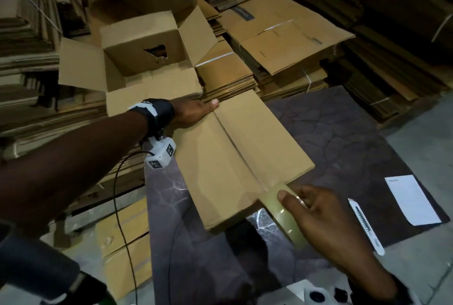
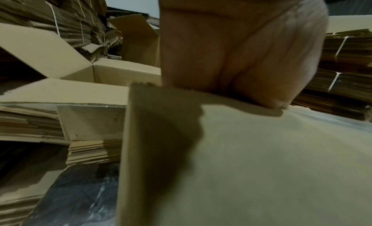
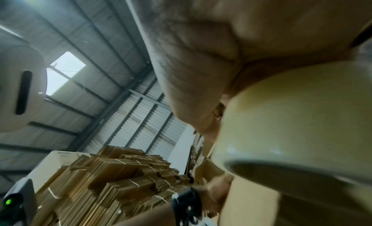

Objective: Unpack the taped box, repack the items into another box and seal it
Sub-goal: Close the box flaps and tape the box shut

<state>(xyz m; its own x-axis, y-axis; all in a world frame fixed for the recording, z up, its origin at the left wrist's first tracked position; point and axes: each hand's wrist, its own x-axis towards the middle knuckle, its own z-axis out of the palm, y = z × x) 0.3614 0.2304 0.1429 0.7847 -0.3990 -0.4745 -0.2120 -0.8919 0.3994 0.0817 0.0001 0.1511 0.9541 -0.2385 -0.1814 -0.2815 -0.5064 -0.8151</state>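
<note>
Both hands work the closed cardboard box (image 1: 242,155) on the dark worktop (image 1: 343,138): left hand (image 1: 193,112) lies flat on its far end; right hand (image 1: 316,211) grips a tape roll (image 1: 282,209) at its near end. Box's long axis and centre seam run away from the person. An open box (image 1: 137,59) stands beyond the box; a utility knife (image 1: 366,226) and a paper slip (image 1: 411,199) lie right of it.

My right palm hides the far side of the tape roll (image 1: 285,216), and the roll is smeared with blur in the right wrist view. My left hand (image 1: 193,111) covers the closed box (image 1: 242,155) corner at centre frame. The small print on the white paper (image 1: 411,200) at right is too small to read.
</note>
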